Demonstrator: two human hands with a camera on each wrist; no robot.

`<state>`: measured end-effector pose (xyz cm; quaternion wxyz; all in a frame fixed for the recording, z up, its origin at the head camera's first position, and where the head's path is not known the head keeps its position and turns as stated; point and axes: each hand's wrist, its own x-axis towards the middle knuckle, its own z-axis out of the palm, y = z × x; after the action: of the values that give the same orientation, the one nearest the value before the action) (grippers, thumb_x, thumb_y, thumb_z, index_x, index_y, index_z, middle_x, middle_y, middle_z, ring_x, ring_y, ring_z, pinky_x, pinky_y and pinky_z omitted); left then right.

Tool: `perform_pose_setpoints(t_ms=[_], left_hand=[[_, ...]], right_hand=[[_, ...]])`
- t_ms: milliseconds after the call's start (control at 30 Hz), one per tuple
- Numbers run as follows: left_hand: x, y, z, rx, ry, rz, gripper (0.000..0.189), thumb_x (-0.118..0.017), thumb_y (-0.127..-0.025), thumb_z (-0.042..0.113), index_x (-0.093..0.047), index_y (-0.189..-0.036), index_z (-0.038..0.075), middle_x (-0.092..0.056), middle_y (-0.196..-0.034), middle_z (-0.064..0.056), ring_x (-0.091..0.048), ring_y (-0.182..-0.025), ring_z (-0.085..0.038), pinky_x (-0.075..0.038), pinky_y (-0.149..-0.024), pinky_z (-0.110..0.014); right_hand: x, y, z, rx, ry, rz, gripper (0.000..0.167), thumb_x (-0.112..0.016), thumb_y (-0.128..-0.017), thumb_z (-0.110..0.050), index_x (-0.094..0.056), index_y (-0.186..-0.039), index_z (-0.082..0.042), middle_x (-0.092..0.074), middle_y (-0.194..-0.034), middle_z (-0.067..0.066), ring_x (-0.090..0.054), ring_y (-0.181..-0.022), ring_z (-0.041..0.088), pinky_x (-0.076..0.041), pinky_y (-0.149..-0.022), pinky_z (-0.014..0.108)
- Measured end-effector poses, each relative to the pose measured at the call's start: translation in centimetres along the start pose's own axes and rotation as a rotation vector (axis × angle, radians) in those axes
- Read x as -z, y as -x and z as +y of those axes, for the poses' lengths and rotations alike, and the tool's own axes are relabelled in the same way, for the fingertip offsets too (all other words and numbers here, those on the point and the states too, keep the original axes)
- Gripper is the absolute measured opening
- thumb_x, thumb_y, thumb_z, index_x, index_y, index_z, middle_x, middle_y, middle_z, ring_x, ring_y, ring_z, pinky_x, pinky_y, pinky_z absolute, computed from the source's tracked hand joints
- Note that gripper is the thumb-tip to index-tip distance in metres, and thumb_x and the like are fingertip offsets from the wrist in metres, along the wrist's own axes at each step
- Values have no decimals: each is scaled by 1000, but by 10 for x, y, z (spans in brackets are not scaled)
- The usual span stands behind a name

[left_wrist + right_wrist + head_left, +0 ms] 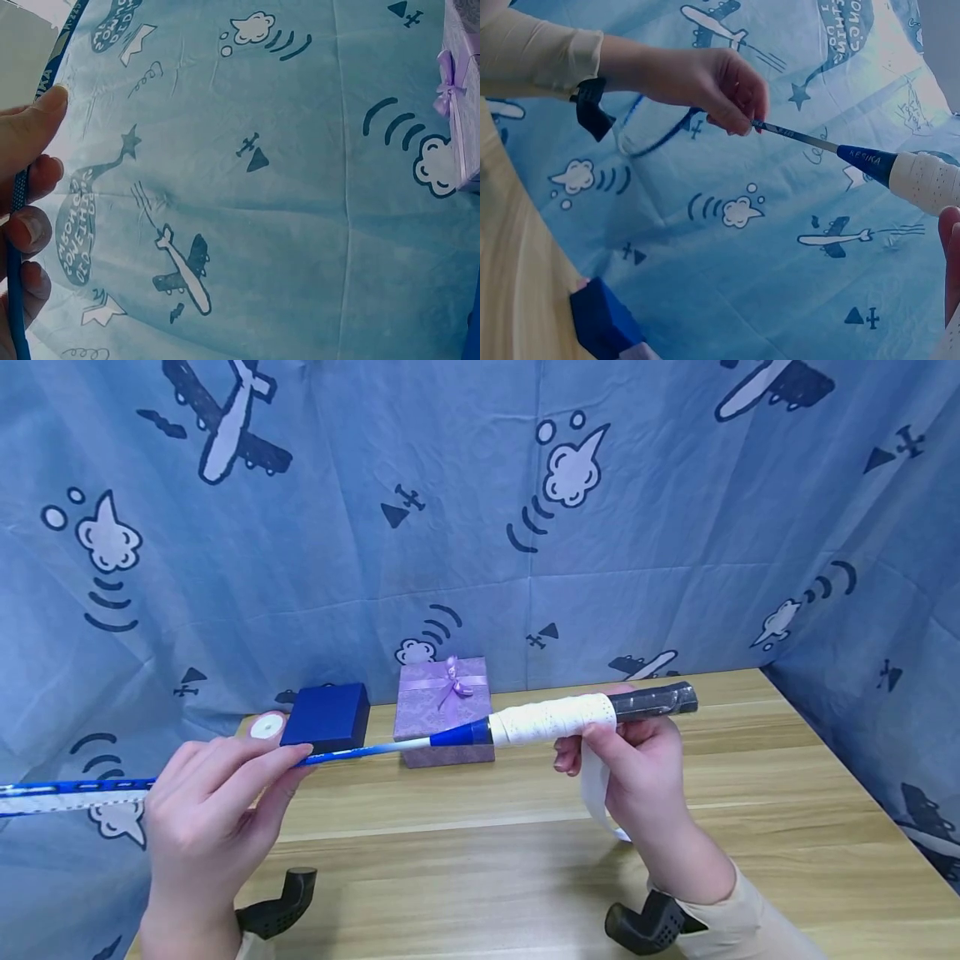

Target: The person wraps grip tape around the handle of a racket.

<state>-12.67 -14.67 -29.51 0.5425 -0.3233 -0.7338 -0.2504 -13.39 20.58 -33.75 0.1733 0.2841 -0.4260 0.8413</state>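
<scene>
A blue-and-white badminton racket (375, 749) is held level above the table, its head to the left. My left hand (217, 802) pinches the shaft near the racket head, thumb and fingers around it. White perforated grip tape (551, 720) wraps the front part of the handle; the black butt end (656, 700) is bare of it. My right hand (637, 768) is under the handle, its thumb and fingers pinching the tape where the wrap ends. A loose strip of tape (595, 785) hangs down from that hand. In the right wrist view the blue cone (865, 161) meets the wrapped handle.
On the wooden table (450, 868) stand a purple gift box (420, 706) with a bow and a dark blue box (324, 714). Beside the latter lies a round white-and-pink roll (267, 725). A blue printed curtain (480, 543) encloses the back and sides.
</scene>
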Motion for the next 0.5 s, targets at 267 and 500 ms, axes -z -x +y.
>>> perform_pose_setpoints(t_ms=[267,500], left_hand=[[-2,-2,1,-38,-12,26,27,-70,-100,31,-85,-86,13,-70,-69,-5,-46,-50,-21,-34,-61,-27],[1,-4,2,-17,-46,-15,37,-66,-102,36,-83,-85,9,-72,-73,-8,-52,-54,-24,-37,-61,-33]], right_hand=[[1,-2,1,-24,64,-38,31,-58,-97,11,-59,-127,7,-76,-86,17,-74,-66,24,-58,-56,31],[3,-3,2,27,46,-111,30,-58,-99,9,-61,-128,11,-76,-90,17,-74,-70,23,-57,-56,29]])
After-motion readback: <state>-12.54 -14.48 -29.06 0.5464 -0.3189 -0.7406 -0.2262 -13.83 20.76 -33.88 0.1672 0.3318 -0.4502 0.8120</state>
